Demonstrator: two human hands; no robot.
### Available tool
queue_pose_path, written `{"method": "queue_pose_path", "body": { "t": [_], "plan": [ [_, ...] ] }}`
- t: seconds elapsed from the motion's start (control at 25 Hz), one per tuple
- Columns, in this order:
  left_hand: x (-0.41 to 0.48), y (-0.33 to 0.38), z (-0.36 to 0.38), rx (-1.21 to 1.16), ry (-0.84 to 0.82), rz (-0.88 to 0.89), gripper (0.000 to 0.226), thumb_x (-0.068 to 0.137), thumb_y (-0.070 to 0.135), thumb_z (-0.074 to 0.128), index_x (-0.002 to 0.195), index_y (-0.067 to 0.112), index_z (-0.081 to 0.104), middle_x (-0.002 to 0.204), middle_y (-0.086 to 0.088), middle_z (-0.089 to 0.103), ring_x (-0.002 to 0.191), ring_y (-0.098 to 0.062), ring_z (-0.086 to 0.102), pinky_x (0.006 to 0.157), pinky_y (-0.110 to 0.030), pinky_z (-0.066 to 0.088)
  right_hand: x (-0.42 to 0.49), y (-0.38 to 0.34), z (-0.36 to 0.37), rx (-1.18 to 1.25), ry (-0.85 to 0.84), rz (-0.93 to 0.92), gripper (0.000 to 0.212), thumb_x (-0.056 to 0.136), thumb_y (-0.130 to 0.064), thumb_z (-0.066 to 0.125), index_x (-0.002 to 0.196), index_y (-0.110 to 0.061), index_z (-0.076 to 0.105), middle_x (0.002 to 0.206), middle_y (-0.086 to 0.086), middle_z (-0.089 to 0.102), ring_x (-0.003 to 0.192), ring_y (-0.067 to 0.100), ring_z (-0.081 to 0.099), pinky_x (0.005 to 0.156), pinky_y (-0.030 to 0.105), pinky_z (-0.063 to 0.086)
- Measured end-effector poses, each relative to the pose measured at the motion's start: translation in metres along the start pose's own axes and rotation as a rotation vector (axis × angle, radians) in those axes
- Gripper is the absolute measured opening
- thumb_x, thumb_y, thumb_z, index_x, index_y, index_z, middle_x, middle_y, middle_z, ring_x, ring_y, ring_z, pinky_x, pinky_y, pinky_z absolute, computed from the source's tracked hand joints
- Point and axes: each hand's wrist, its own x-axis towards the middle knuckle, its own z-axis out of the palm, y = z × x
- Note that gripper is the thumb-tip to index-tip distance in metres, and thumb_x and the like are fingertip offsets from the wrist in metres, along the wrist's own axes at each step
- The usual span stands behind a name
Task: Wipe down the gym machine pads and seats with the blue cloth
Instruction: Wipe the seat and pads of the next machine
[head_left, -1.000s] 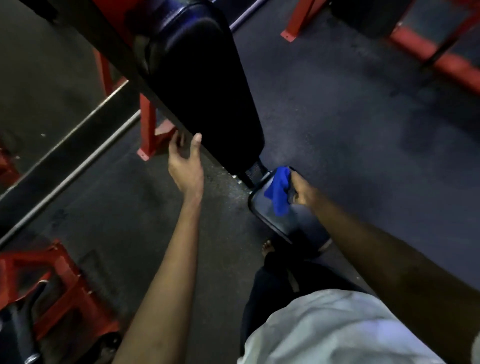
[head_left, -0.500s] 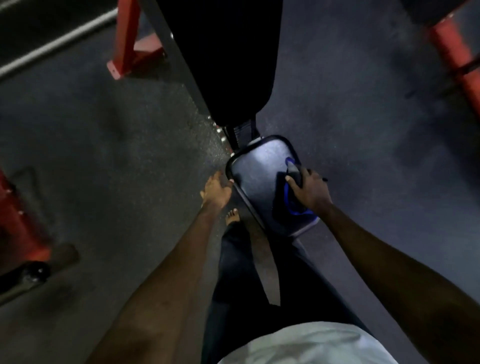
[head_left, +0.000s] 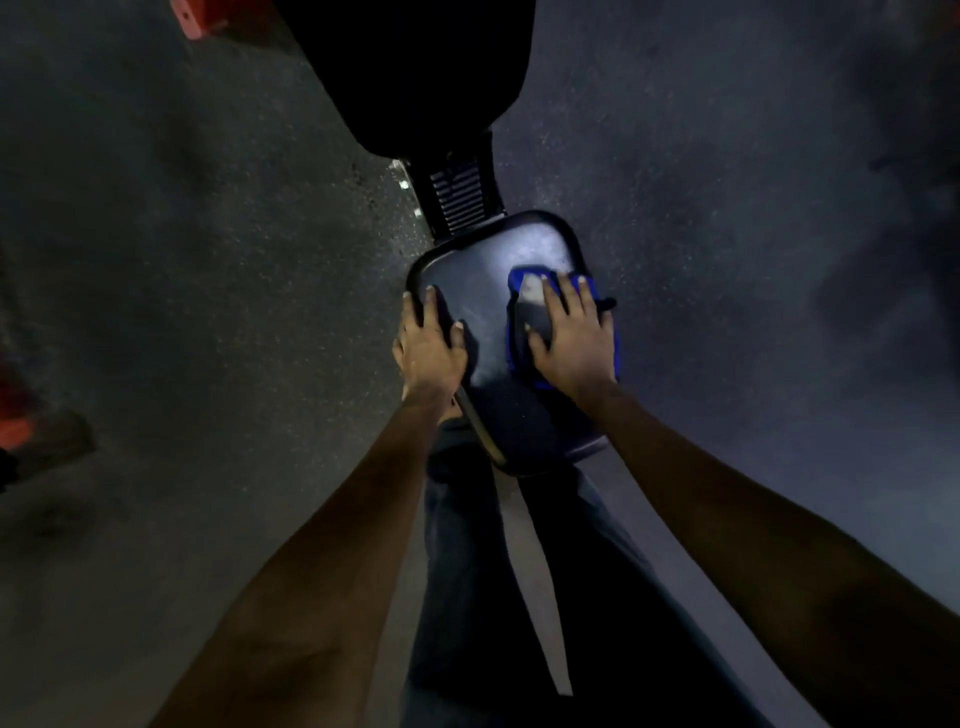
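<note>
The blue cloth (head_left: 519, 275) is a vivid blue rag lying flat on the right half of a dark, slightly glossy seat pad (head_left: 483, 291). Its edges show ahead of the fingers (head_left: 550, 299), to their left, and along the outer side of the palm; a pale patch, perhaps glare, sits just left of the index finger. The right hand (head_left: 571, 343) presses on the cloth with its fingers straight and spread, holding nothing in a curl. The left hand (head_left: 428, 348) rests on the pad's left edge, fingers relaxed and extended, thumb lying on the top surface, well apart from the cloth. The pad is a rounded rectangle with a raised rim, its long axis running away from the person and leaning a little leftward at the far end. Beyond both sets of fingers, that far end points at a ribbed black bracket (head_left: 460, 195) and a larger black back pad (head_left: 415, 67). Below the wrists are dark trousers (head_left: 467, 571), over a speckled grey floor (head_left: 208, 260).
</note>
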Motion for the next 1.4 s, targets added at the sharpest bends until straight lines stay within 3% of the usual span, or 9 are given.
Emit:
{"method": "queue_pose_path", "body": {
  "t": [0.16, 0.36, 0.52, 0.72, 0.88, 1.0, 1.16, 1.4],
  "plan": [
    [0.027, 0.001, 0.008, 0.083, 0.098, 0.110, 0.067, 0.104, 0.034, 0.047, 0.162, 0.014, 0.019, 0.169, -0.012, 0.013, 0.155, -0.030, 0.010, 0.124, -0.051, 0.012, 0.064, 0.004, -0.025, 0.064, 0.011, 0.004, 0.073, 0.096, -0.047, 0.050, 0.160, -0.024, 0.022, 0.167, 0.004, 0.021, 0.153, 0.029, 0.020, 0.118, 0.058, 0.028],
    [0.049, 0.011, 0.035, 0.002, 0.245, -0.018, 0.066, 0.103, 0.048, 0.040, 0.160, 0.017, 0.025, 0.166, -0.012, 0.024, 0.153, -0.030, 0.020, 0.121, -0.055, 0.016, 0.012, 0.010, 0.001, 0.218, 0.153, 0.166, 0.074, 0.087, -0.043, 0.060, 0.154, -0.021, 0.039, 0.163, 0.001, 0.033, 0.148, 0.027, 0.031, 0.112, 0.055, 0.031],
    [0.050, 0.005, 0.052, -0.026, 0.378, 0.001, 0.065, 0.102, 0.053, 0.037, 0.158, 0.022, 0.030, 0.163, -0.009, 0.031, 0.151, -0.027, 0.026, 0.120, -0.051, 0.024, 0.007, 0.008, 0.007, 0.196, 0.128, 0.242, 0.076, 0.084, -0.046, 0.057, 0.154, -0.022, 0.038, 0.164, 0.001, 0.031, 0.147, 0.027, 0.032, 0.110, 0.057, 0.032],
    [0.053, 0.004, 0.054, -0.051, 0.439, 0.020, 0.065, 0.101, 0.051, 0.042, 0.157, 0.019, 0.034, 0.161, -0.012, 0.034, 0.150, -0.030, 0.028, 0.116, -0.052, 0.030, 0.086, -0.014, -0.018, 0.080, 0.080, 0.135, 0.082, 0.092, -0.073, 0.041, 0.158, -0.026, 0.029, 0.164, 0.002, 0.030, 0.148, 0.029, 0.030, 0.113, 0.059, 0.026],
    [0.053, 0.004, 0.054, -0.073, 0.422, 0.036, 0.066, 0.102, 0.052, 0.041, 0.158, 0.019, 0.031, 0.163, -0.012, 0.031, 0.151, -0.030, 0.025, 0.117, -0.053, 0.029, 0.049, 0.006, -0.008, 0.194, 0.150, 0.141, 0.073, 0.091, -0.054, 0.055, 0.155, -0.025, 0.037, 0.163, 0.000, 0.033, 0.148, 0.026, 0.031, 0.114, 0.058, 0.031],
    [0.052, 0.003, 0.055, -0.084, 0.399, 0.030, 0.067, 0.101, 0.053, 0.041, 0.158, 0.020, 0.030, 0.163, -0.011, 0.030, 0.152, -0.030, 0.024, 0.118, -0.052, 0.028, 0.012, 0.016, 0.003, 0.199, 0.105, 0.207, 0.077, 0.088, -0.045, 0.061, 0.157, -0.025, 0.034, 0.165, -0.001, 0.030, 0.148, 0.026, 0.031, 0.113, 0.059, 0.032],
    [0.051, -0.001, 0.056, -0.084, 0.438, 0.050, 0.065, 0.101, 0.050, 0.047, 0.156, 0.016, 0.035, 0.160, -0.013, 0.035, 0.150, -0.031, 0.028, 0.118, -0.049, 0.031, 0.043, -0.003, -0.001, 0.079, 0.080, 0.197, 0.077, 0.091, -0.047, 0.056, 0.159, -0.025, 0.027, 0.166, 0.003, 0.025, 0.149, 0.030, 0.029, 0.112, 0.059, 0.031],
    [0.052, 0.001, 0.059, -0.154, 0.488, 0.051, 0.071, 0.100, 0.052, 0.050, 0.155, 0.009, 0.035, 0.160, -0.017, 0.034, 0.149, -0.033, 0.030, 0.118, -0.045, 0.029, 0.096, -0.006, -0.025, 0.034, 0.080, 0.084, 0.079, 0.091, -0.061, 0.047, 0.157, -0.021, 0.030, 0.160, 0.008, 0.036, 0.142, 0.036, 0.039, 0.114, 0.058, 0.028]
  ]
}}
